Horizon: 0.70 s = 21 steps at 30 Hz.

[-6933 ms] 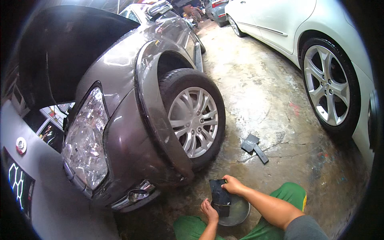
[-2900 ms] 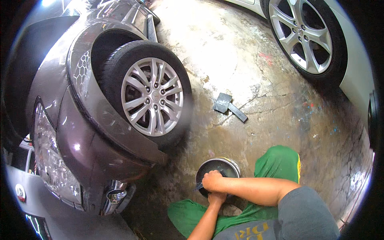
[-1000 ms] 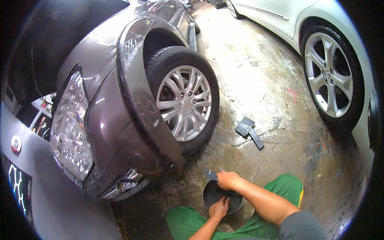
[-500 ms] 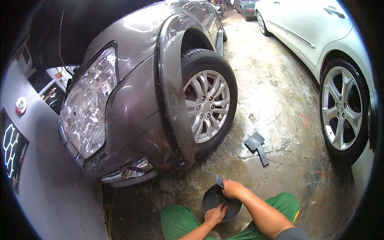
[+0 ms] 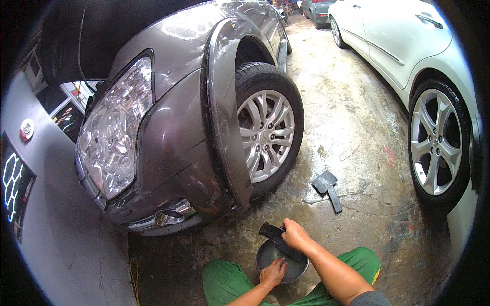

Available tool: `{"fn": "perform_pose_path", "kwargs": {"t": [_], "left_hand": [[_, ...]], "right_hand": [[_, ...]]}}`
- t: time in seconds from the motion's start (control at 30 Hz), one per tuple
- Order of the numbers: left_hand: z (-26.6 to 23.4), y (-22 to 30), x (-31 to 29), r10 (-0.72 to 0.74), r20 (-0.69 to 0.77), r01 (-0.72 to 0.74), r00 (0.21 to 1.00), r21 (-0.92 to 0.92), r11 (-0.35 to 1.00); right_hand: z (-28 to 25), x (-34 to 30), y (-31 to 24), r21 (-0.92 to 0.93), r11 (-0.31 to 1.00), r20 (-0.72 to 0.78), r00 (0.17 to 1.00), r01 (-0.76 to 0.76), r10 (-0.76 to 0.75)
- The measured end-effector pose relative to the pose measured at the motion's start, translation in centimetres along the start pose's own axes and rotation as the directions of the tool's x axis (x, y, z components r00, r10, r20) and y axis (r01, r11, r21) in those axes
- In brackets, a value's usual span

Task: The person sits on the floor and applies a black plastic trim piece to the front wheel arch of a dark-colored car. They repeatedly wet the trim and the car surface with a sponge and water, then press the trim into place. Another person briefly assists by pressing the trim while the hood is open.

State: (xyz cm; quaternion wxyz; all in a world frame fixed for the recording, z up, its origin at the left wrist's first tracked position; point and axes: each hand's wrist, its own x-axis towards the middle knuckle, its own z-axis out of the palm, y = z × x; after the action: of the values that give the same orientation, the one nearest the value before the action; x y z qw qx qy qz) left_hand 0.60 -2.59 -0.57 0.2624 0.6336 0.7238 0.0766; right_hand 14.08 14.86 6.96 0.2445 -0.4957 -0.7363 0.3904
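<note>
My right hand [image 5: 296, 236] grips a black strip, apparently sandpaper [image 5: 272, 232], which slants over a round grey bucket [image 5: 262, 251] between my knees. The strip's lower end hangs within the bucket's rim. My left hand [image 5: 273, 273] reaches over the near side of the bucket, fingers stretched toward its inside, with no object visible in them. Greyish liquid seems to fill part of the bucket. On the floor ahead lie a flat grey sheet [image 5: 323, 180] and a dark narrow block [image 5: 334, 199], touching each other.
A dark grey car fills the left, its front wheel [image 5: 268, 135] and loose-edged arch trim [image 5: 219, 112] closest to me. To the right stands a white car [image 5: 388, 41]. A grey wall [image 5: 66, 204] borders the left; a yellow cord [image 5: 135, 275] lies by it.
My right hand has risen slightly, and the black strip now shows its broad dark face across the bucket. The left hand stays over the bucket, nearly in place.
</note>
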Motion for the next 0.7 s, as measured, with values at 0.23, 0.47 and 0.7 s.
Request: {"fn": "perform_pose_path", "kwargs": {"t": [0.23,0.47,0.7], "left_hand": [[0.0,-0.5,-0.2,0.092,-0.148,-0.106,0.985,-0.091,0.990],[-4.4,0.8,3.7,0.099,-0.621,-0.242,0.778,-0.150,0.959],[-7.9,0.6,4.6,-0.079,-0.357,-0.148,0.931,-0.566,0.811]], "right_hand": [[-1.4,-0.1,-1.4,-0.033,0.999,0.106,0.994,-0.037,0.040],[-1.0,-0.2,-3.1,0.095,0.995,0.107,0.994,-0.021,0.010],[-0.8,-0.7,-4.7,0.245,0.970,0.181,0.983,-0.005,-0.041]]}}
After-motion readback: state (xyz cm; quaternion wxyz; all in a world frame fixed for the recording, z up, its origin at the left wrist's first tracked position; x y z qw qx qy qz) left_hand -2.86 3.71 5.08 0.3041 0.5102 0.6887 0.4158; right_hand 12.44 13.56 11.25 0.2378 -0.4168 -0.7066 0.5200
